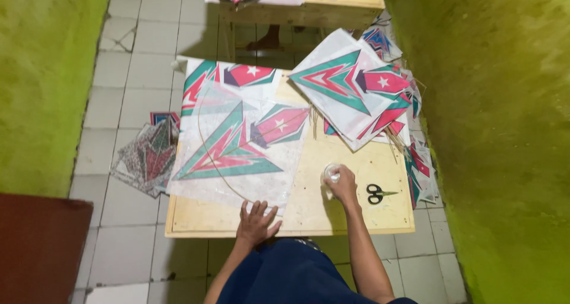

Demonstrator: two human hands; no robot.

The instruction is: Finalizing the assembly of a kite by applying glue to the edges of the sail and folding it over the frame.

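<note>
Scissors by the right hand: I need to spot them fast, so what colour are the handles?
Black handles on the scissors, head view.

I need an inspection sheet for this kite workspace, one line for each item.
Surface: low wooden table, pale, mostly covered.
Job's things: printed kite sheet with a thin curved stick; small whitish container.
Clutter: stack of printed sheets, black scissors, more sheets on the floor.
Hands: left hand presses the kite sheet's near edge; right hand holds the container.
Cables: nothing seen.
Surroundings: green walls, grey floor tiles, second table behind.
</note>
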